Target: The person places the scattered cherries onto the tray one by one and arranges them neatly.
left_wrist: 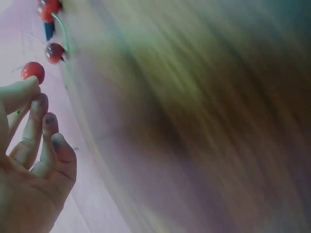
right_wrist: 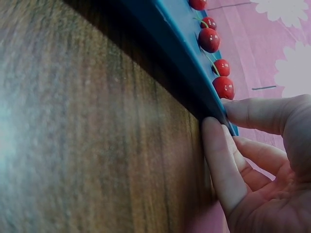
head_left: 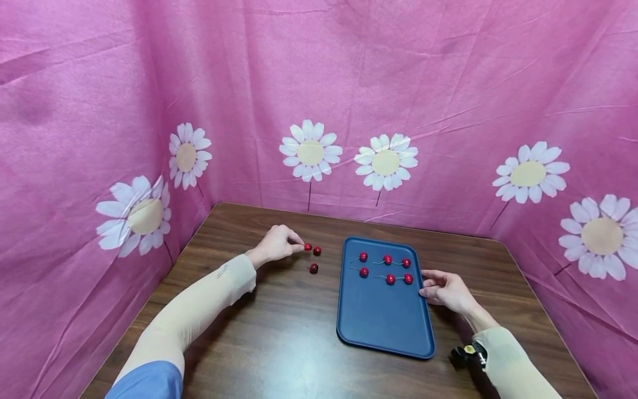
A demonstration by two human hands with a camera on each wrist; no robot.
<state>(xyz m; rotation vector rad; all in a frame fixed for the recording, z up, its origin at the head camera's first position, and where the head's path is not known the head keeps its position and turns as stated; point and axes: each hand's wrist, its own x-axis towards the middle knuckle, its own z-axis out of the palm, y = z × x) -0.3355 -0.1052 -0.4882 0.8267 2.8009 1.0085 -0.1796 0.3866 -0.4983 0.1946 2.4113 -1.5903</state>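
My left hand (head_left: 276, 244) pinches a red cherry (left_wrist: 32, 72) at the tips of its thumb and forefinger, on the left of the table. Close to those fingertips sit two more cherries, one just to the right (head_left: 317, 251) and one nearer me (head_left: 313, 268). A blue rectangular tray (head_left: 384, 321) lies right of centre. Its far half bears several stemmed cherries in two rows, among them one at the right end (head_left: 408, 279). My right hand (head_left: 448, 291) grips the tray's right rim, thumb on one side and fingers on the other, as the right wrist view shows.
The brown wooden table (head_left: 294, 343) stands against a pink cloth (head_left: 239, 83) printed with large white daisies, which hangs around its back and sides. A small black device (head_left: 467, 356) is strapped at the right wrist, over the table.
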